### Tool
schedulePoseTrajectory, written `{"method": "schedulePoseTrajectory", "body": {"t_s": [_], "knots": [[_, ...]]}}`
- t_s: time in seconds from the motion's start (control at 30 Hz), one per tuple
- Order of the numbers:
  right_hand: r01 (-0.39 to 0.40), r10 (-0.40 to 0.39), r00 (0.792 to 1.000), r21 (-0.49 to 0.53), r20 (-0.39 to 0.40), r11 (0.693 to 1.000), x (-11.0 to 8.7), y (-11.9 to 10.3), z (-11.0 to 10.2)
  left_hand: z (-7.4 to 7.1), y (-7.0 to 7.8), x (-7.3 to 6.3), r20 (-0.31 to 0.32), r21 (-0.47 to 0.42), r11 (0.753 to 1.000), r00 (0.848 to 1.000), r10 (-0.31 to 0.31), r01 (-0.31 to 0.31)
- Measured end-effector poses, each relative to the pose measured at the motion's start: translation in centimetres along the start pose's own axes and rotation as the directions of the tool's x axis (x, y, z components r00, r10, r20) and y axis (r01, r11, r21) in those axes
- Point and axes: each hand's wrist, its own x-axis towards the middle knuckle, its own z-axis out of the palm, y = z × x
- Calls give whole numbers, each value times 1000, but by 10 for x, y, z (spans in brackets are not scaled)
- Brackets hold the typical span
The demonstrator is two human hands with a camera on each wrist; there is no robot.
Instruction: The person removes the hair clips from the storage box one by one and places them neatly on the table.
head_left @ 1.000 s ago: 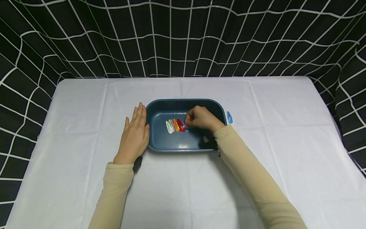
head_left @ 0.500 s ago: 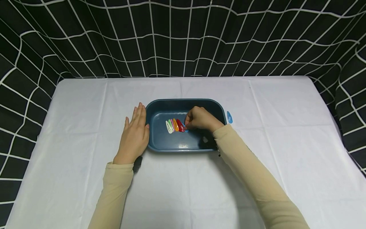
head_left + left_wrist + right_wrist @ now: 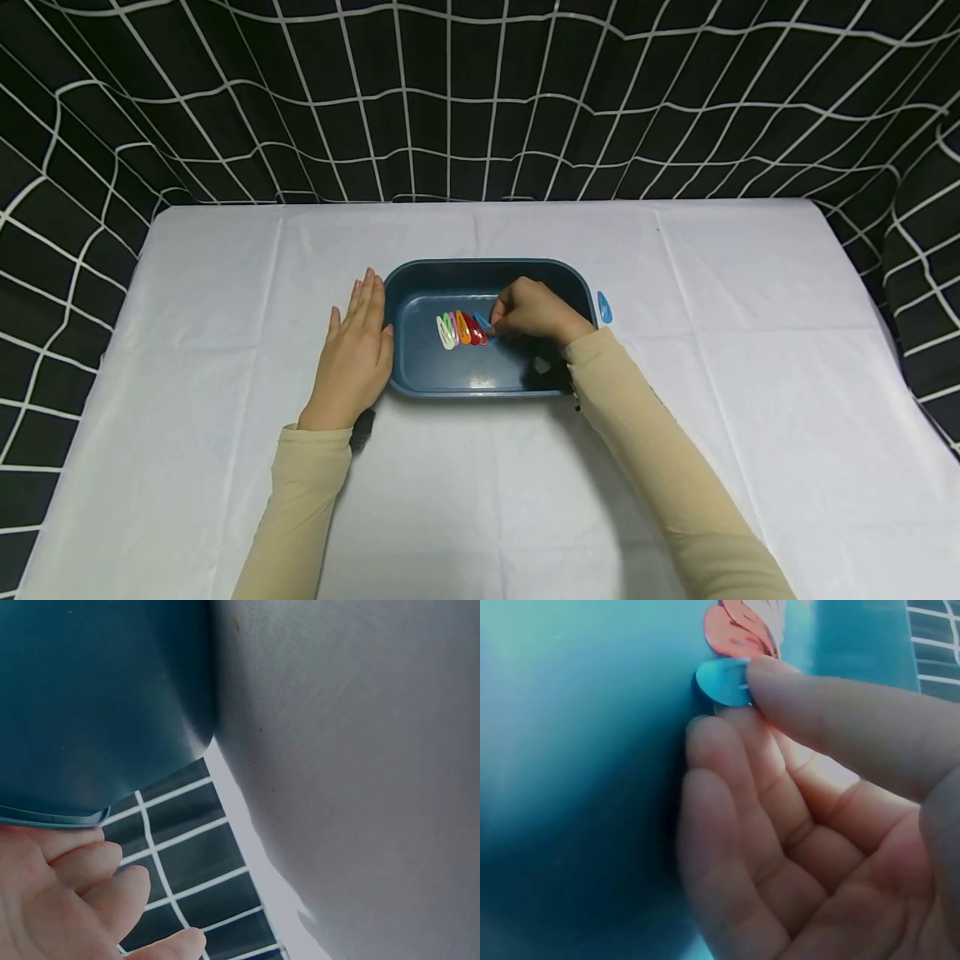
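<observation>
Inside a dark blue plastic tray (image 3: 435, 395), my right hand (image 3: 536, 312) pinches a blue snap hair clip (image 3: 724, 681) between thumb and fingers. This clip lies close against a red hair clip (image 3: 476, 330), the right end of a row. Leftward in that row come an orange clip (image 3: 463, 328), a purple one, a green one and a white clip (image 3: 444, 332). My left hand (image 3: 351, 358), fingers straight, rests along the tray's left side; its fingertips show beneath the rim in the left wrist view. Another blue hair clip (image 3: 604, 307) lies outside, just right of the tray.
A white cloth covers the table (image 3: 187, 333) around the tray. Behind it and on both sides hangs black fabric with a white grid (image 3: 480, 108). My right forearm (image 3: 660, 450) crosses the tray's front right corner.
My right hand has shifted slightly right, and more of the blue hair clip's upper part now shows beside the red one. The left hand keeps its place at the tray.
</observation>
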Motion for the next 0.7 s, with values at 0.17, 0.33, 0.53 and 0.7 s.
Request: {"method": "schedulePoseTrajectory", "body": {"t_s": [0.17, 0.33, 0.53, 0.7], "knots": [[-2, 2, 1000, 15, -17, 1000, 1, 2, 0, 0, 0, 0, 1, 1, 1000, 1000, 0, 0], [15, -14, 999, 30, -39, 999, -1, 1, -2, 0, 0, 0, -2, 2, 1000, 1000, 0, 0], [58, -53, 997, 123, -48, 991, -3, 1, -3, 0, 0, 0, -7, -2, 1000, 1000, 0, 0], [63, -52, 996, 179, -66, 982, -3, 1, -3, 0, 0, 0, -6, -9, 1000, 1000, 1, -1]]}}
